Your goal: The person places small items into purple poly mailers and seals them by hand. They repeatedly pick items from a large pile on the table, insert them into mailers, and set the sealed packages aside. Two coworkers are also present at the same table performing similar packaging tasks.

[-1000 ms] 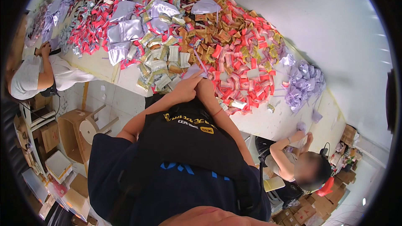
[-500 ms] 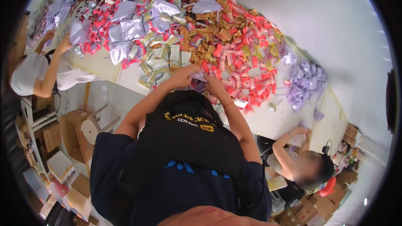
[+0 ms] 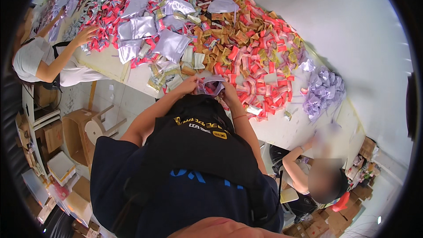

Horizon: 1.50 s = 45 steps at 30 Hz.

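Between my hands, close to my chest at the table's near edge, is a lilac pouch (image 3: pixel 213 79) with its mouth spread apart. Small dark and reddish contents show inside, too deep to tell their kind. My left hand (image 3: pixel 190 85) pinches the pouch's left rim, and my right hand (image 3: pixel 229 93) grips its right side. Just beyond them lie heaps of small packets: silver-green packets (image 3: pixel 175 82) beside my left hand, brown packets (image 3: pixel 216 39) farther off, and pink-red packets (image 3: pixel 260 86) beside my right hand. Several plump lilac pouches (image 3: pixel 172 45) rest on the heap at left.
A crumpled pile of lilac pouches (image 3: pixel 324 89) lies on the white table (image 3: pixel 282 128) at right. One person (image 3: pixel 42 61) reaches into the packets at far left; another person (image 3: pixel 304 172) works at the right. A stool (image 3: pixel 98 128) and cardboard box (image 3: pixel 76 136) stand at lower left.
The pouch between my hands now gapes wider. Another plump pouch lies on the heap ahead to the left. The left person's hand, which held a lilac pouch, now reaches into the packets without it.
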Motion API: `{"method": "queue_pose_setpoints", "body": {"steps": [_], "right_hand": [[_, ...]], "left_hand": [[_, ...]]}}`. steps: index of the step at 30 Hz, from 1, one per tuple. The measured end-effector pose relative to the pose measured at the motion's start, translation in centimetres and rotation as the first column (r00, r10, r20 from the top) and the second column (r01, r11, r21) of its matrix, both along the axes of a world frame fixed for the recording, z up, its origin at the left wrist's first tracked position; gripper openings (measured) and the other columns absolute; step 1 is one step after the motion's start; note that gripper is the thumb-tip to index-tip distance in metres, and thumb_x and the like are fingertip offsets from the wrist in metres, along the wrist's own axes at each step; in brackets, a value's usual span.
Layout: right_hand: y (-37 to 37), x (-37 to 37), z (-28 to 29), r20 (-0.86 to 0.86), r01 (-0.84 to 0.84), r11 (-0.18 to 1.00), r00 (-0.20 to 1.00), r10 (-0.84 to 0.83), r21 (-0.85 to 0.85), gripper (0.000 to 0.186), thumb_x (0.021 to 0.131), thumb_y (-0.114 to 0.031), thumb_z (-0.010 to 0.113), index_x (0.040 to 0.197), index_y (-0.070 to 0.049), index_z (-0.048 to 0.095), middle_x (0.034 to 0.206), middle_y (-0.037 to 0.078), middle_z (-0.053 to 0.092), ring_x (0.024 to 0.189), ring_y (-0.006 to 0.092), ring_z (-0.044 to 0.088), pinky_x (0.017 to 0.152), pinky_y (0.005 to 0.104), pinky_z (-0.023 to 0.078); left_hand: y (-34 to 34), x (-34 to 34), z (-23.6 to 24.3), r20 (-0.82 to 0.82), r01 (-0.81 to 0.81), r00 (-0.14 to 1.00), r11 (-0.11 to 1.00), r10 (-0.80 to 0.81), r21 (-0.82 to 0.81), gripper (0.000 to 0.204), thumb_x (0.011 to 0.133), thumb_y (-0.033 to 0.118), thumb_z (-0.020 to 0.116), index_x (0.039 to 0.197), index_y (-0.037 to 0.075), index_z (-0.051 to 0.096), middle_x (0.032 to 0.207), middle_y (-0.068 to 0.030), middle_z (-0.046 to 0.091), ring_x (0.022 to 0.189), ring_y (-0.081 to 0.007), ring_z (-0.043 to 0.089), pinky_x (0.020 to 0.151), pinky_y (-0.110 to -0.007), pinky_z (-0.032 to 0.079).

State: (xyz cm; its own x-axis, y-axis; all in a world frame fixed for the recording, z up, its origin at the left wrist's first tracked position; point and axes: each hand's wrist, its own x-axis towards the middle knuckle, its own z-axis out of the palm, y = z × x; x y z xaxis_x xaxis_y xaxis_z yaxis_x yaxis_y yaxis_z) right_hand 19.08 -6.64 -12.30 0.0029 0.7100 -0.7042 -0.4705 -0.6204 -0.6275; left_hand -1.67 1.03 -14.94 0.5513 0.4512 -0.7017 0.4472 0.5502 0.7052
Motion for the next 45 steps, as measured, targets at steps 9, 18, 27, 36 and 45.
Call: {"method": "queue_pose_setpoints", "body": {"steps": [9,18,27,36,45], "right_hand": [[-0.2,1.2,-2.2,-0.499,0.348,0.903,0.753,-0.429,-0.251,0.023,0.092,-0.025,0.045,0.074,-0.012,0.049,0.054,-0.006,0.037,0.042,0.0066,0.033,0.036,0.0202,0.023],[-1.5,2.7,4.7,-0.412,0.452,0.891,0.806,-0.425,-0.035,0.048,0.092,-0.031,0.052,0.053,-0.020,0.026,0.044,-0.008,0.019,0.034,0.0065,0.017,0.032,0.0216,0.013],[-1.2,4.1,7.0,0.157,0.224,0.864,0.933,-0.324,0.450,0.022,0.092,-0.025,0.049,0.097,-0.006,0.059,0.098,0.009,0.062,0.099,0.0172,0.056,0.082,0.0335,0.044],[-0.6,13.6,6.8,-0.069,0.584,0.665,0.773,-0.630,0.466,0.036,0.094,-0.030,0.045,0.063,-0.013,0.041,0.056,0.001,0.041,0.054,0.0136,0.041,0.051,0.0261,0.034],[-16.6,18.7,-1.1,0.992,0.077,0.989,0.019,-0.124,0.122,0.098,0.064,-0.046,0.079,0.136,0.001,0.033,0.125,0.024,0.046,0.114,0.0368,0.045,0.094,0.0452,0.038]], "left_hand": [[-0.1,2.0,1.4,-0.037,0.378,0.921,0.869,-0.387,0.318,0.032,0.088,0.037,0.053,0.073,0.008,0.053,0.054,-0.0023,0.044,0.051,-0.0107,0.045,0.045,-0.023,0.034],[2.2,-0.9,6.5,0.278,-0.470,0.694,0.711,0.663,-0.522,0.043,0.096,0.030,0.043,0.057,0.018,0.029,0.046,0.0070,0.022,0.037,-0.0071,0.019,0.040,-0.024,0.020],[3.4,2.5,10.3,0.379,-0.601,0.695,0.783,0.611,-0.159,0.040,0.095,0.031,0.043,0.060,0.013,0.045,0.062,0.0008,0.041,0.066,-0.0141,0.046,0.069,-0.025,0.041],[5.5,4.5,9.1,0.515,-0.478,0.564,0.764,0.646,-0.434,0.027,0.096,0.031,0.044,0.083,0.009,0.055,0.078,-0.0054,0.054,0.075,-0.0149,0.053,0.069,-0.028,0.043],[-3.5,-18.3,-2.2,-0.464,0.328,0.870,0.506,0.168,0.798,0.098,0.063,0.019,0.081,0.141,0.005,0.024,0.143,-0.0189,0.027,0.133,-0.0367,0.024,0.103,-0.044,0.032]]}}
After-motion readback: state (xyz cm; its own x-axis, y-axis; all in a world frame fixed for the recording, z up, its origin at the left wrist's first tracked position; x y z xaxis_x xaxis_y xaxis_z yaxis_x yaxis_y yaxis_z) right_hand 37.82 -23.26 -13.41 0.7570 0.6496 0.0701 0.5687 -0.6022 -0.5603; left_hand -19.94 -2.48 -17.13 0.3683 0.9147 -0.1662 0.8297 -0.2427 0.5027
